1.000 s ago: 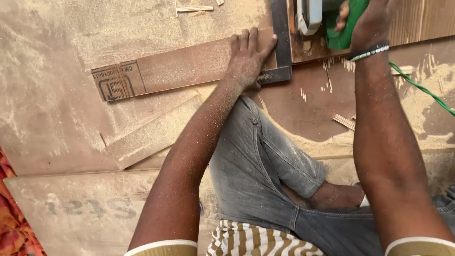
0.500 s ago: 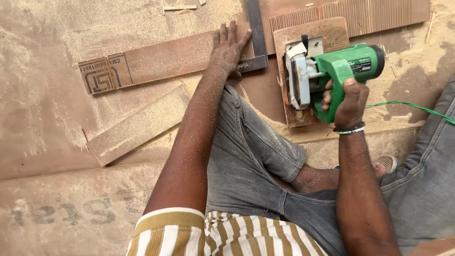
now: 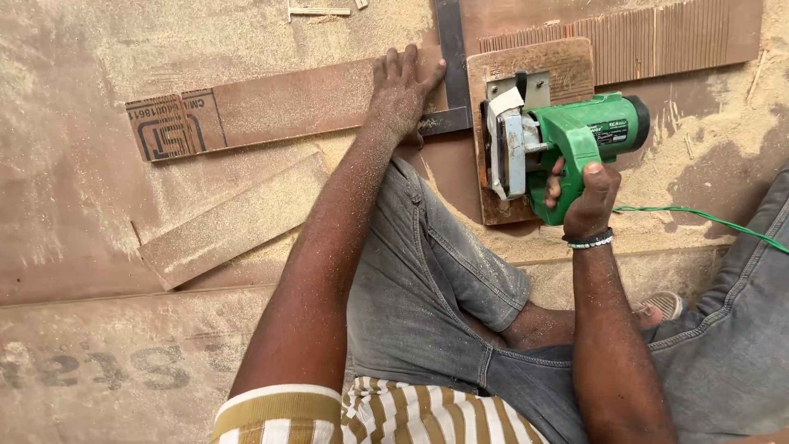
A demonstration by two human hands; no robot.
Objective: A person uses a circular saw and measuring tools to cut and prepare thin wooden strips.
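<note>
Fingers (image 3: 393, 67) of the left hand (image 3: 403, 94) are spread and pressed flat on a long brown plywood strip (image 3: 279, 103), just beside a dark metal square (image 3: 453, 70) whose blade is laid across the strip's right end. A green circular saw (image 3: 563, 144) is gripped by the right hand (image 3: 585, 193), the fingers curled shut around its handle; the saw is set on a small wooden base board (image 3: 530, 66) near the top edge of the sawdust-covered plywood floor (image 3: 99, 329). A green cord (image 3: 699, 218) is trailed toward the right edge. A loose offcut (image 3: 234, 222) is left below the strip.
</note>
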